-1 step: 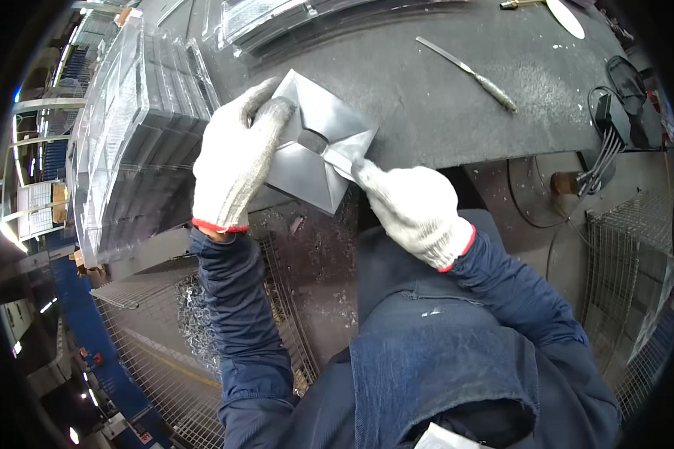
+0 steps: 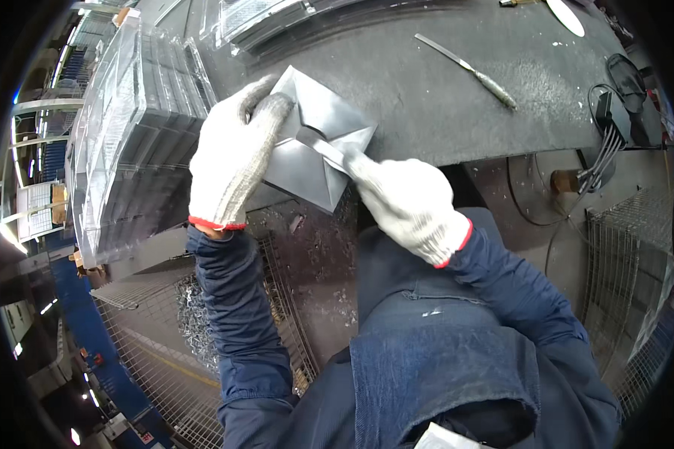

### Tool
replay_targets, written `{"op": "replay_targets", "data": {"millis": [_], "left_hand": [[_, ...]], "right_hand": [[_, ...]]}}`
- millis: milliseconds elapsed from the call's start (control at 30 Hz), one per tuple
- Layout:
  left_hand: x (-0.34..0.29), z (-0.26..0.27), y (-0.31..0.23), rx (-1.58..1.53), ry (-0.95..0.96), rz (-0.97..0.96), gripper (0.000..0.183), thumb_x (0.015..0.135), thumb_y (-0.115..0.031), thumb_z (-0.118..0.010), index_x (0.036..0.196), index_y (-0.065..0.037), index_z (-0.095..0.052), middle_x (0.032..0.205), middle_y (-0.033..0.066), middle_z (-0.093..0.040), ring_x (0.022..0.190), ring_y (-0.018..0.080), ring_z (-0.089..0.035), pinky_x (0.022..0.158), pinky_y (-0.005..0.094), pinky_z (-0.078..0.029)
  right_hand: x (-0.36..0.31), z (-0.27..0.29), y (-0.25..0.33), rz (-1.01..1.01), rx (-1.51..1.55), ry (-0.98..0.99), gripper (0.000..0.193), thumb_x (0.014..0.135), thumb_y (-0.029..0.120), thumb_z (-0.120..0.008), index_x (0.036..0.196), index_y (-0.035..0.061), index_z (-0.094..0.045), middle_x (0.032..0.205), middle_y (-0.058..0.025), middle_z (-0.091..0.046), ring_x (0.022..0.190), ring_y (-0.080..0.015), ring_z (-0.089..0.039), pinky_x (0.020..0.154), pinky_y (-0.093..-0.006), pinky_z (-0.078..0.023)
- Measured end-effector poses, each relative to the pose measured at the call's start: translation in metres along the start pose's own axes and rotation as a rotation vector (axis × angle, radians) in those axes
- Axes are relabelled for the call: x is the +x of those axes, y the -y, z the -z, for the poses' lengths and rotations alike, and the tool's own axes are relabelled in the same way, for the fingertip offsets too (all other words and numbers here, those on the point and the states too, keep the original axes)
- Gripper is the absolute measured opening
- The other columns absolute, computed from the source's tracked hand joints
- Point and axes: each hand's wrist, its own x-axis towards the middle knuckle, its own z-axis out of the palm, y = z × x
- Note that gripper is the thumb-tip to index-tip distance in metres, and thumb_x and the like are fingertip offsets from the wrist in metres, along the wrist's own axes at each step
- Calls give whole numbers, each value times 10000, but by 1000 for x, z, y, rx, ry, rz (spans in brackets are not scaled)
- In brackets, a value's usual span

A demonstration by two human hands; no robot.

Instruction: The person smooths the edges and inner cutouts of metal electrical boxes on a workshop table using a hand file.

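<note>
My left hand, in a white knit glove with grey fingertips and a red cuff, grips a square grey metal piece by its left side. The piece has four sloping faces around a small central hole, and it is held tilted at the table's front edge. My right hand, gloved alike, is closed on a narrow, flat, light-coloured blade-like tool. The tool's tip lies at the central hole, along the seam between two faces. Most of its handle is hidden inside my right glove.
On the dark table lies a file with a worn handle. A stack of clear plastic trays stands at left; another tray is at the back. Wire baskets stand below, and cables hang at right.
My right hand has shifted slightly to the left and up, carrying the blade-like tool further toward the central hole. My left hand and the metal piece have moved slightly left.
</note>
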Motion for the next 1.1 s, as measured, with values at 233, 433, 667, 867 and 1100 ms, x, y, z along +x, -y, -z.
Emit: {"op": "replay_targets", "data": {"millis": [233,433,667,867,1100], "left_hand": [[1,-2,-11,75,24,-19,531,1063,-251,-680,1505,43,-670,1284,183,-793,1138,195,-727,1015,321,-548],[5,0,-24,142,25,-124,550,1053,-276,-690,1505,38,-670,1310,202,-789,1156,218,-733,1037,338,-547],[16,3,-29,202,59,-78,600,1036,-330,-695,1502,47,-669,1287,229,-793,1144,233,-748,1019,338,-558],[10,2,-39,258,56,-116,592,1044,-353,-691,1490,36,-681,1324,238,-784,1199,288,-764,1058,361,-564],[14,-10,-69,482,-18,-368,588,1004,-393,-706,1424,18,-727,1294,254,-787,1171,343,-789,1029,399,-599]], "right_hand": [[-6,9,4,-86,22,115,439,962,158,-806,1391,91,-736,691,-39,-615,556,-223,-632,549,-368,-511],[30,-7,-5,144,-29,-182,438,987,162,-739,1420,97,-711,754,-18,-640,581,-205,-642,569,-358,-513],[13,17,-6,37,-107,51,469,994,171,-750,1457,117,-702,725,-14,-618,588,-192,-644,571,-350,-519],[32,25,-4,-38,-78,60,272,989,187,-757,1257,162,-717,724,-13,-634,589,-198,-676,589,-347,-547],[47,32,-2,-21,-120,14,215,955,158,-765,1153,175,-684,714,-25,-626,596,-215,-680,583,-357,-538]]}}
